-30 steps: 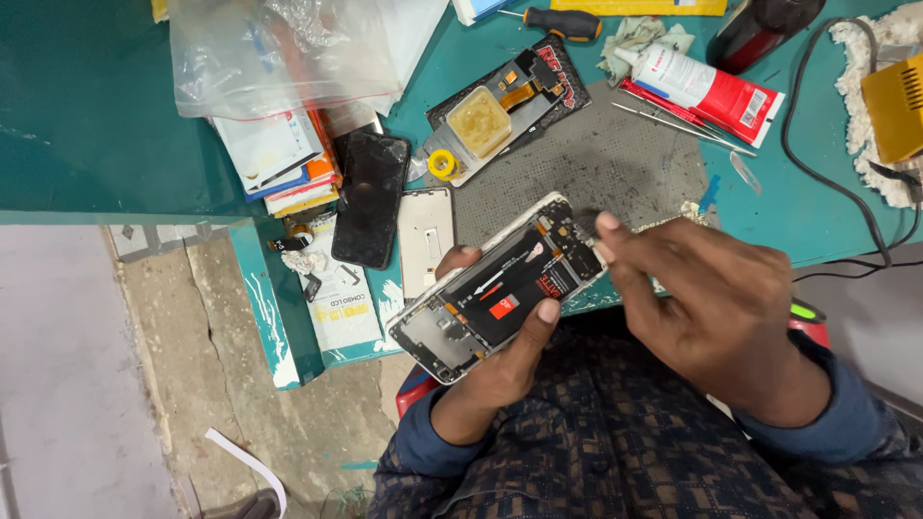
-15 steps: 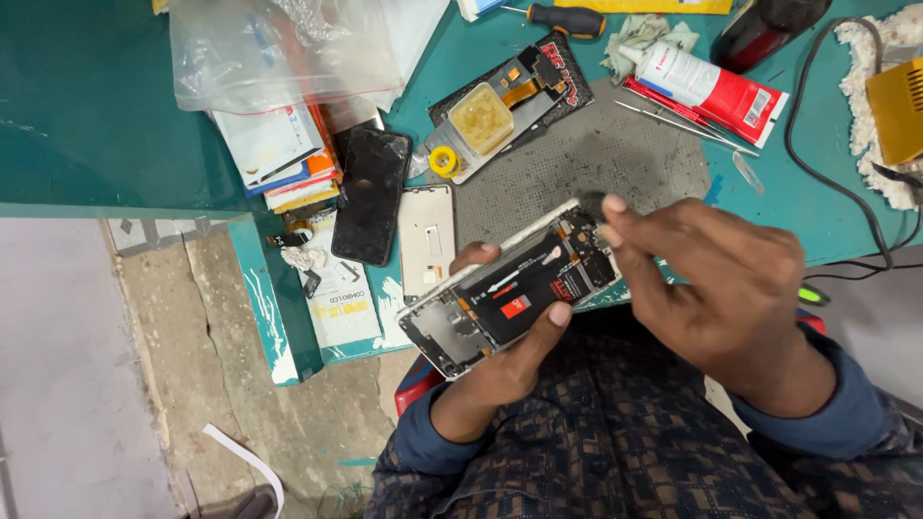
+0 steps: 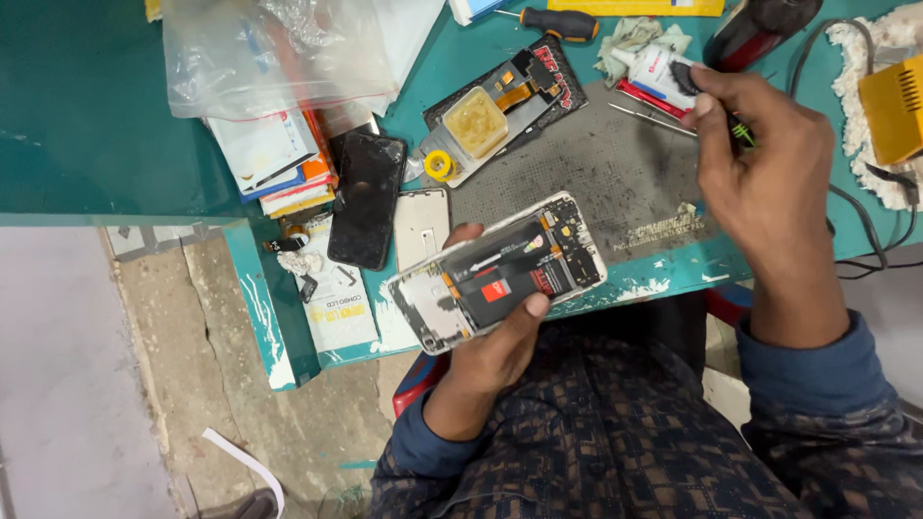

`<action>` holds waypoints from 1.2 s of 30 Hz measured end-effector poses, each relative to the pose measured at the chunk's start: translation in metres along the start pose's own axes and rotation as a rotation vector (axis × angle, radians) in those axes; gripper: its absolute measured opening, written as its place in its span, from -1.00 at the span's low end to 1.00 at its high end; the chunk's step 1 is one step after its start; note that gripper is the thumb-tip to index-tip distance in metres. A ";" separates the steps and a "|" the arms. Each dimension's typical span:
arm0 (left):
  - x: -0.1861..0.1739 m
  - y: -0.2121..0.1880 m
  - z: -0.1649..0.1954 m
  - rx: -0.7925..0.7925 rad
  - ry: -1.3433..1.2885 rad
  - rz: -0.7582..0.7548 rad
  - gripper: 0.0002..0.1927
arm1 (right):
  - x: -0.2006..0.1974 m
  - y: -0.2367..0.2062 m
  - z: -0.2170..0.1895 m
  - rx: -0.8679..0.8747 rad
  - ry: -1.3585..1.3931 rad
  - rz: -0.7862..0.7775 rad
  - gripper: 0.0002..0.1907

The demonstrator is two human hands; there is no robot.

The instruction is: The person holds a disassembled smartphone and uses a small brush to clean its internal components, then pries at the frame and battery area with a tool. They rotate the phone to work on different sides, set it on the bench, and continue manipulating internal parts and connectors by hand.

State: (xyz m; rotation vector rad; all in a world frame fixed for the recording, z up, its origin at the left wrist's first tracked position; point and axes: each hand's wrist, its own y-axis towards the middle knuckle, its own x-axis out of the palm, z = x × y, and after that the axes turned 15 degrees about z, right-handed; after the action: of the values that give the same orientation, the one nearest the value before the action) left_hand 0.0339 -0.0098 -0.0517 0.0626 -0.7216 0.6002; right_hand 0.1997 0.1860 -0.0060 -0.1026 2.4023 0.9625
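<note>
Opened phone point(image 3: 500, 274), back off, battery showing, frame centre, gripped firmly in left hand point(image 3: 490, 336) over bench edge. Right hand point(image 3: 760, 183) upper right, fingers pinched on thin dark tool point(image 3: 740, 130), above grey mat point(image 3: 615, 183). Black phone point(image 3: 367, 197) left.

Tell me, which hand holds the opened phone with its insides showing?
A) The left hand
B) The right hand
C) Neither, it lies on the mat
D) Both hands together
A: the left hand grips the opened phone from below, while the right hand is raised apart over the grey mat.
</note>
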 end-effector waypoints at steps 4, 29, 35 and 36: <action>-0.004 0.005 -0.005 -0.141 -0.230 0.051 -0.12 | 0.014 -0.012 0.042 -0.113 -0.197 -0.016 -0.74; -0.025 0.041 -0.101 -0.223 -0.020 -0.093 0.00 | 0.032 -0.032 0.002 0.175 0.075 -0.743 0.00; -0.018 0.040 -0.081 -0.147 0.195 -0.074 0.02 | 0.033 -0.038 0.026 0.143 0.092 -0.644 -0.06; -0.018 0.037 -0.078 -0.015 0.323 -0.027 0.01 | 0.032 -0.039 0.029 0.120 0.102 -0.596 -0.06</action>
State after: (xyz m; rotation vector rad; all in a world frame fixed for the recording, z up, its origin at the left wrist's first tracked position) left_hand 0.0499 0.0315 -0.1275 -0.0380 -0.4111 0.5631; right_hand 0.1960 0.1808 -0.0637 -0.7877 2.2948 0.5416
